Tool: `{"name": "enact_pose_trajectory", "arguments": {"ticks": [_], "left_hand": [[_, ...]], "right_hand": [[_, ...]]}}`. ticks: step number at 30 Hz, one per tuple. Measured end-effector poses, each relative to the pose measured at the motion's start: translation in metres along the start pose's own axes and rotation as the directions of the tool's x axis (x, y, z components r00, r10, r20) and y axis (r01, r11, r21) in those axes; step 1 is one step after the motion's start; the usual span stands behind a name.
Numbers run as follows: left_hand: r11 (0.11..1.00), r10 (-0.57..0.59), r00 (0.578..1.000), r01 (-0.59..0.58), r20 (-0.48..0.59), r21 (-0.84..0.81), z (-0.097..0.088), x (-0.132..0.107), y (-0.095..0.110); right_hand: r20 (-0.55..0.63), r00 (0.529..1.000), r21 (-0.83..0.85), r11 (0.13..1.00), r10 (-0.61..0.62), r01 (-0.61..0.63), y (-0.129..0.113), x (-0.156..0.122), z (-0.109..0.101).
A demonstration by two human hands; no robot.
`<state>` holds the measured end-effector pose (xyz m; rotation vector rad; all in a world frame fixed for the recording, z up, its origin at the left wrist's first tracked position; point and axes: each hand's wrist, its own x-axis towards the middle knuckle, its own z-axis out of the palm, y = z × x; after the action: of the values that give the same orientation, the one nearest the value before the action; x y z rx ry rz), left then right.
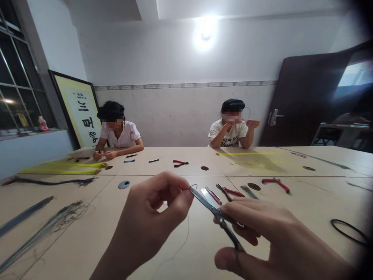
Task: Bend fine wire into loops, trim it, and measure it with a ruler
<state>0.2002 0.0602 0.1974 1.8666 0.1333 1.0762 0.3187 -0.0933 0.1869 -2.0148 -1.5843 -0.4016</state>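
1. Over the near table (70, 249), both hands are held up close together, in front of the camera.
2. The right hand (274, 229) is closed firmly around a pair of steel scissors (217, 212), its fingers wrapped across the shanks and a finger ring showing low by the thumb.
3. The scissors' long axis runs diagonally, from the ring at lower right to the tips at upper left. The tips point at the left hand (154, 206), so that hand lies nearest them, while the right hand sits back towards the handles.
4. The left hand is set in a narrow pinch, thumb and forefinger pressed on a thin thread (184, 235) that hangs down towards the table. A small loop of it shows just beside the scissor tips; the thread is so fine that the tips may or may not be touching it.
5. Beyond the hands lie red-handled pliers (230, 191), a round grey washer (124, 184) and a coil of black cord (348, 231).
6. Across the table, two co-workers (118, 130) (231, 124) sit, one with both hands low together, the other raising a wire loop (248, 113).
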Motion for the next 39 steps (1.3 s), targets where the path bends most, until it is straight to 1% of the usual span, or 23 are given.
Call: {"name": "enact_pose_trajectory", "arguments": {"ticks": [3,8,11,14,19,23,27,33,39], "left_hand": [[1.0,0.014,1.0,-0.014,-0.015,-0.017,0.001,0.0,0.001],[1.0,-0.003,0.999,0.002,-0.035,-0.024,0.003,-0.001,0.002],[0.999,0.005,0.999,-0.006,-0.047,-0.037,0.003,-0.001,0.001],[0.999,0.019,0.998,-0.022,-0.057,-0.04,0.004,-0.001,0.0],[0.999,0.031,0.997,-0.033,-0.071,-0.025,0.004,-0.003,0.0],[0.999,0.037,0.997,-0.038,-0.067,-0.005,0.004,-0.002,0.0],[0.999,0.032,0.997,-0.034,-0.071,-0.024,0.004,0.0,0.002],[0.998,0.059,0.996,-0.061,-0.063,-0.029,0.006,0.001,0.004],[0.997,0.047,0.999,-0.048,-0.01,-0.053,0.002,0.001,0.003]], "right_hand": [[-0.034,0.998,-0.022,0.999,-0.047,0.046,0.001,-0.003,0.002],[-0.048,0.998,-0.028,0.999,-0.045,0.044,0.003,-0.006,0.008],[-0.06,0.996,-0.015,0.998,-0.065,0.064,0.004,-0.006,0.011],[-0.089,0.992,-0.051,0.996,-0.084,0.08,0.005,-0.005,0.011],[-0.107,0.992,-0.092,0.994,-0.071,0.061,0.002,-0.007,0.009],[-0.101,0.991,-0.069,0.994,-0.093,0.087,0.001,-0.008,0.009],[-0.105,0.988,-0.082,0.991,-0.115,0.107,0.002,-0.008,0.011],[-0.086,0.99,-0.086,0.991,-0.11,0.103,0.003,-0.006,0.01],[-0.069,0.992,-0.057,0.993,-0.106,0.102,0.006,-0.01,0.012]]}}
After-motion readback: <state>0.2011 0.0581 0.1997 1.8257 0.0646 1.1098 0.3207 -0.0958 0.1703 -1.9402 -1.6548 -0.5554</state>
